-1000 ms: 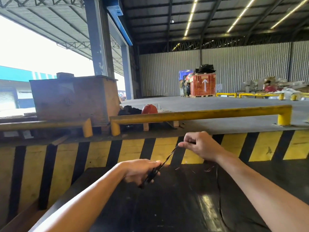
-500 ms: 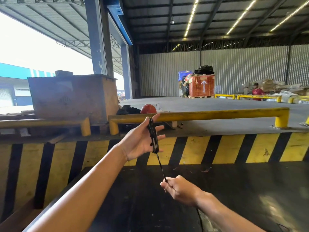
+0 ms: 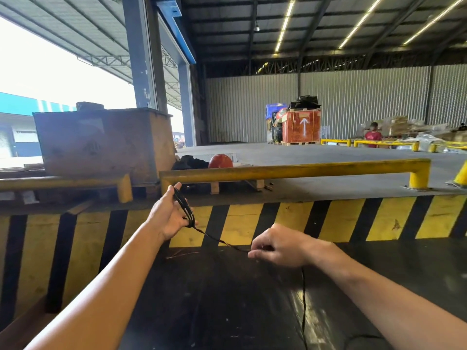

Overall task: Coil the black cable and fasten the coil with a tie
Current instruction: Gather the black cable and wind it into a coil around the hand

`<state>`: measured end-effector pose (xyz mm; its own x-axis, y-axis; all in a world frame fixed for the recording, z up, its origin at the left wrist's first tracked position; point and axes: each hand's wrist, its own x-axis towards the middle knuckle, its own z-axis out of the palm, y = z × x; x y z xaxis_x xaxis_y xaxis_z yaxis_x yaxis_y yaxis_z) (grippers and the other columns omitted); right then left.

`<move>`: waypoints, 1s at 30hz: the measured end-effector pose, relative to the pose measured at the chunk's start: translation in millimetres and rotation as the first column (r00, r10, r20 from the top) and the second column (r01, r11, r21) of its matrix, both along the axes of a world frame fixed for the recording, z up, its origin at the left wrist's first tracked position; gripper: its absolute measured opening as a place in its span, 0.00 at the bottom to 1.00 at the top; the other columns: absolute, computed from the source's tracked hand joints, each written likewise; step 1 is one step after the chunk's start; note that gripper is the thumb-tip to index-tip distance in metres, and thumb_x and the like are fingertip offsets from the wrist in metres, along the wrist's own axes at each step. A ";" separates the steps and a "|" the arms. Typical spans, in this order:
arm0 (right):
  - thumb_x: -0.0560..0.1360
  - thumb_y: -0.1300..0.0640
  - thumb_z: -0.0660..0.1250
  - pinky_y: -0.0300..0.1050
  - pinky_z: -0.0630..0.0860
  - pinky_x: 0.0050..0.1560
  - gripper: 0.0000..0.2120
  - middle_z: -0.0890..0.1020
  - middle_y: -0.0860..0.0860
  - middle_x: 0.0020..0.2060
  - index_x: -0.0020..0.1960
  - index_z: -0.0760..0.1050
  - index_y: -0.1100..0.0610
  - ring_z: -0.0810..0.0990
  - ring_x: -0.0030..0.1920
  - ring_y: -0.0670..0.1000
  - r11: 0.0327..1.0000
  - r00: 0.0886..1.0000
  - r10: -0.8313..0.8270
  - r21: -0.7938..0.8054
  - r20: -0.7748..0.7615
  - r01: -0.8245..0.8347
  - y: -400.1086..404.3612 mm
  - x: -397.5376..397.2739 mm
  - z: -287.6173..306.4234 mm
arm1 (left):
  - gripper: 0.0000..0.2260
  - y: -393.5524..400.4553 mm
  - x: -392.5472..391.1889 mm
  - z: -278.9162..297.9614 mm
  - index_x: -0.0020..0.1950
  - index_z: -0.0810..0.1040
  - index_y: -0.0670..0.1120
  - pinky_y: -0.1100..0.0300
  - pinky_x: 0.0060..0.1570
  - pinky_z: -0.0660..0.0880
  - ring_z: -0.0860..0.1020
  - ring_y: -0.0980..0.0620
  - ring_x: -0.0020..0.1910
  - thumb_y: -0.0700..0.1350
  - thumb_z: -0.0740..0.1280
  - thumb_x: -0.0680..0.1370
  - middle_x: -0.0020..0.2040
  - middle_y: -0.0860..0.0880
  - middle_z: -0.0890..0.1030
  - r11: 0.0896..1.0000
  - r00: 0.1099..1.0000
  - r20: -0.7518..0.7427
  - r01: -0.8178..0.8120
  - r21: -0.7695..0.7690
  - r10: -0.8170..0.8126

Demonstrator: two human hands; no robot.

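A thin black cable [image 3: 185, 209] is wound in several loops around my left hand [image 3: 168, 214], which is raised with the palm up and the fingers spread inside the coil. From the coil a strand runs down and right to my right hand [image 3: 278, 248], which pinches it between thumb and fingers just above the black table [image 3: 227, 299]. Below my right hand the loose cable tail [image 3: 304, 304] trails toward me across the table. No tie is visible.
A yellow-and-black striped wall [image 3: 328, 218] borders the table's far edge, topped by a yellow guard rail [image 3: 290, 170]. A rusty metal box [image 3: 101, 142] stands at the back left. A thin reddish wire scrap [image 3: 182, 254] lies on the table. A person in red [image 3: 372, 136] is far off.
My right hand has swung from below the coil up and to the right, pulling the strand out sideways. My left hand has dropped slightly with the coil still around it.
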<state>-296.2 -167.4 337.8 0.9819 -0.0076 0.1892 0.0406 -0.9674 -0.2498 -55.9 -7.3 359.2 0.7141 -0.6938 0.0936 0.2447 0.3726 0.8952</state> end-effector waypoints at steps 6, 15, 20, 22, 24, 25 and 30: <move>0.78 0.47 0.62 0.48 0.77 0.48 0.14 0.84 0.52 0.48 0.54 0.81 0.53 0.79 0.45 0.47 0.999 1.000 0.025 0.025 -0.005 -0.025 12.6 7.2 -9.9 | 0.20 4.7 5.8 3.7 0.73 0.64 0.57 0.29 0.68 0.54 0.54 0.34 0.75 0.57 0.51 0.82 0.78 0.40 0.54 0.972 0.978 -0.133 -0.181 -0.150 0.161; 0.76 0.49 0.66 0.46 0.79 0.47 0.11 0.86 0.50 0.45 0.52 0.82 0.54 0.81 0.41 0.44 1.000 0.985 -0.014 0.009 0.175 0.012 4.4 8.2 30.7 | 0.22 11.1 -19.8 -40.5 0.74 0.65 0.55 0.39 0.64 0.64 0.70 0.43 0.64 0.58 0.53 0.81 0.67 0.50 0.70 0.808 0.892 0.349 0.031 0.589 -0.289; 0.75 0.48 0.69 0.47 0.79 0.43 0.09 0.85 0.50 0.41 0.48 0.83 0.53 0.82 0.40 0.49 0.967 0.831 -0.253 0.090 0.495 0.240 -17.6 26.0 44.5 | 0.19 6.1 -67.1 -47.8 0.67 0.72 0.61 0.41 0.57 0.74 0.73 0.44 0.64 0.61 0.51 0.80 0.69 0.48 0.70 0.503 0.650 0.018 0.569 0.651 -0.760; 0.76 0.48 0.67 0.43 0.76 0.38 0.10 0.84 0.50 0.40 0.48 0.82 0.54 0.81 0.38 0.50 0.949 0.806 -0.316 0.153 0.500 0.278 -19.2 32.8 26.8 | 0.20 2.3 -85.4 -40.9 0.68 0.72 0.61 0.39 0.59 0.72 0.70 0.40 0.69 0.61 0.52 0.79 0.71 0.46 0.69 0.459 0.541 -0.020 0.732 0.504 -0.841; 0.77 0.47 0.64 0.43 0.76 0.36 0.09 0.83 0.50 0.40 0.51 0.80 0.50 0.82 0.38 0.51 0.944 0.864 -0.323 0.201 0.385 0.264 -17.0 37.0 -0.1 | 0.21 -1.6 -97.1 -30.3 0.71 0.69 0.58 0.37 0.61 0.70 0.68 0.37 0.69 0.60 0.52 0.80 0.71 0.44 0.71 0.496 0.517 0.016 0.810 0.312 -0.856; 0.77 0.48 0.64 0.43 0.77 0.36 0.09 0.83 0.50 0.41 0.54 0.79 0.47 0.82 0.38 0.50 0.943 0.902 -0.304 0.230 0.306 0.240 -13.6 38.2 -14.8 | 0.22 -3.5 -99.8 -23.7 0.72 0.68 0.57 0.35 0.61 0.70 0.68 0.37 0.69 0.59 0.53 0.80 0.70 0.43 0.71 0.550 0.554 0.039 0.810 0.205 -0.831; 0.80 0.45 0.57 0.39 0.70 0.35 0.15 0.75 0.43 0.26 0.44 0.79 0.49 0.74 0.28 0.37 0.933 0.991 -0.132 0.337 -0.007 0.127 18.2 30.4 -65.9 | 0.18 -7.5 -85.8 10.0 0.66 0.74 0.58 0.32 0.58 0.69 0.71 0.38 0.65 0.59 0.55 0.79 0.70 0.42 0.68 0.886 0.890 0.092 0.454 -0.095 -0.447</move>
<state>-265.7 -149.2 271.9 0.9651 -0.2003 0.1688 -0.0729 -0.8243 -0.5615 -141.7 -14.8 369.2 0.3167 -0.9217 0.2241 0.3523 0.3336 0.8744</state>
